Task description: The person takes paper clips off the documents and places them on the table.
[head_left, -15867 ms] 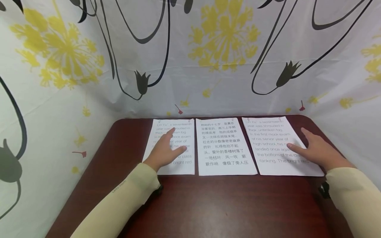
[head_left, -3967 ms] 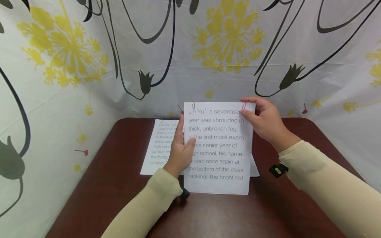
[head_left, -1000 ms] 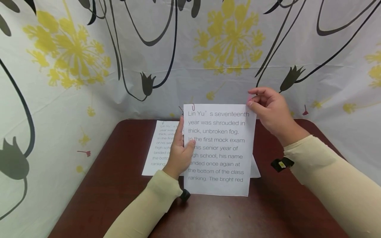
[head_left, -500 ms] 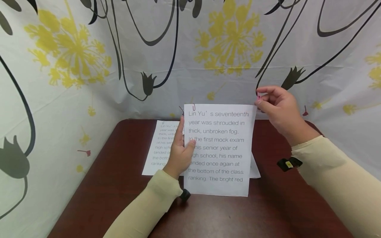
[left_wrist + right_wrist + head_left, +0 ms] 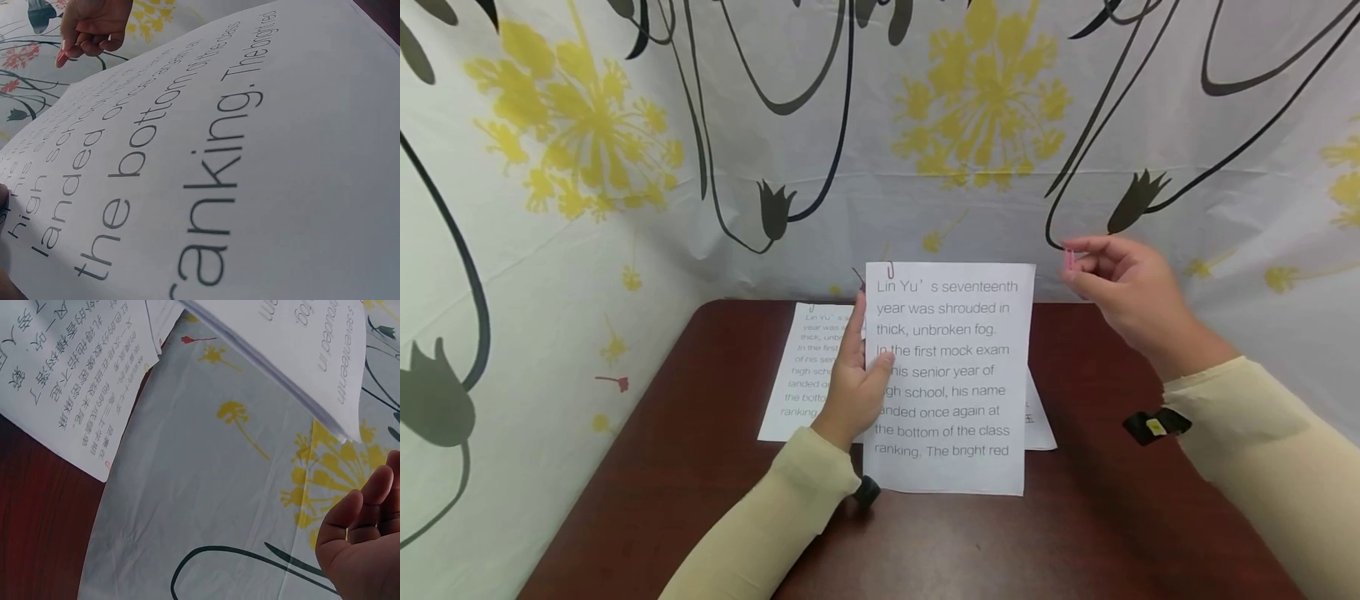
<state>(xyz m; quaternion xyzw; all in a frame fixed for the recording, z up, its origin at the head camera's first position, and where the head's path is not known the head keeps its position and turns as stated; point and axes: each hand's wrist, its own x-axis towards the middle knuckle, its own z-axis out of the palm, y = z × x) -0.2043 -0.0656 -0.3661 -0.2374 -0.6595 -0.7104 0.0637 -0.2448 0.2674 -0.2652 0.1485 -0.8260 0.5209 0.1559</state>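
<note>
My left hand grips the left edge of a stack of printed sheets, thumb in front, and holds it raised over the table. A red paper clip sits on its top left corner. Off to the right of the stack, my right hand pinches a pink paper clip between thumb and index finger. In the right wrist view the held stack shows its layered edge, with no clip visible at the corner near the right hand. The left wrist view shows mostly the printed page.
On the dark red table lie an English-printed stack at left and, mostly hidden behind the held one, a Chinese-printed stack. A patterned cloth hangs behind and at both sides.
Three stacks lay flat at first; the right one has since been picked up. The pink clip has come off its top right corner, and my right hand has carried it rightward. My left hand stays put.
</note>
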